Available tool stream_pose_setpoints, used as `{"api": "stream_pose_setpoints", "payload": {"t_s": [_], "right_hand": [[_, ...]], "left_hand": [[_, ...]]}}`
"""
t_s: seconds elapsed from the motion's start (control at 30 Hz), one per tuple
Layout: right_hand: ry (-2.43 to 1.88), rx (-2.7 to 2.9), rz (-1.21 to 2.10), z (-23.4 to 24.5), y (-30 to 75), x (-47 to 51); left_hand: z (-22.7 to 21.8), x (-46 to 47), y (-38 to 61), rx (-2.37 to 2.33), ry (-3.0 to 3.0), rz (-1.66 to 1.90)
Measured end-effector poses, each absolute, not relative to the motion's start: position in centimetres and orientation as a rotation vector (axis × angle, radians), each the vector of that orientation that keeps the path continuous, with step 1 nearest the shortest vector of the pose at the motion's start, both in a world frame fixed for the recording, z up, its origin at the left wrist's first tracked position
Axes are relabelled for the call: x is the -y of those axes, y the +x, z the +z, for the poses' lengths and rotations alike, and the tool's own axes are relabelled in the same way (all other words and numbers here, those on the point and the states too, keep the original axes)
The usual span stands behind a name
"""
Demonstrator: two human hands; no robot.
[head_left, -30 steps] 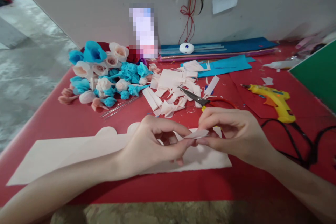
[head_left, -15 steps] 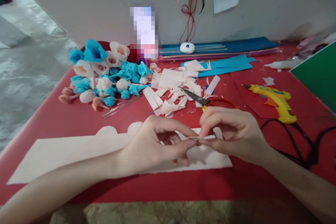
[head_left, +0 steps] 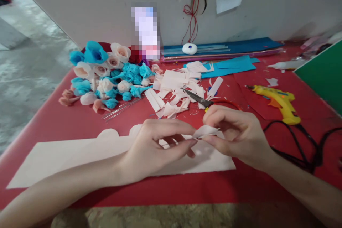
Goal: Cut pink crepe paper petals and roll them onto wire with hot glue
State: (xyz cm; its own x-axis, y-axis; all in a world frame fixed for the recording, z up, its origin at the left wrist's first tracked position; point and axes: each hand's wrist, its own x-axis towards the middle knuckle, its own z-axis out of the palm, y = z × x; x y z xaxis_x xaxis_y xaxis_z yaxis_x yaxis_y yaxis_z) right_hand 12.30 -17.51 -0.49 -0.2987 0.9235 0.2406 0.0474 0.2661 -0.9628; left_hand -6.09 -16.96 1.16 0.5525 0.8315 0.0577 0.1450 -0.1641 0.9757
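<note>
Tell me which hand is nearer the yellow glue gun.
Right. The right hand is left of and nearer than the glue gun; the left hand is farther left.

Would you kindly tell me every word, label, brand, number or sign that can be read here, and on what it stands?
No text can be read.
Upright screen: pixelated, nothing legible.
White note on the wall: no legible writing.
Yellow glue gun: any marking is too small to read.
White oval device: a blue spot, no readable lettering.
Held paper piece: no visible lettering.
</note>
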Motion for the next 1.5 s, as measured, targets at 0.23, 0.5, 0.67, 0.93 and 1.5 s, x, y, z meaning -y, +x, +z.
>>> {"api": "stream_pose_setpoints", "payload": {"t_s": [0.23, 0.5, 0.67, 0.93, 1.5], "right_hand": [[-0.990, 1.525, 1.268, -0.02, 11.70, 18.13], [-1.045, 1.451, 1.284, 0.09, 11.56, 17.92], [-0.986, 1.439, 1.210, -0.07, 11.41, 18.04], [-0.968, 1.507, 1.072, 0.10, 11.37, 18.45], [-1.143, 1.379, 1.227, -0.34, 11.26, 18.20]], "left_hand": [[0.95, 16.71, -6.25, -0.839, 1.710, 0.797], [1.38, 16.72, -6.16, -0.865, 1.568, 0.745], [1.18, 16.77, -6.14, -0.879, 1.394, 0.674], [1.11, 16.95, -6.07, -0.832, 1.215, 0.607], [0.93, 16.21, -5.99, -0.924, 1.858, 0.838]]}}
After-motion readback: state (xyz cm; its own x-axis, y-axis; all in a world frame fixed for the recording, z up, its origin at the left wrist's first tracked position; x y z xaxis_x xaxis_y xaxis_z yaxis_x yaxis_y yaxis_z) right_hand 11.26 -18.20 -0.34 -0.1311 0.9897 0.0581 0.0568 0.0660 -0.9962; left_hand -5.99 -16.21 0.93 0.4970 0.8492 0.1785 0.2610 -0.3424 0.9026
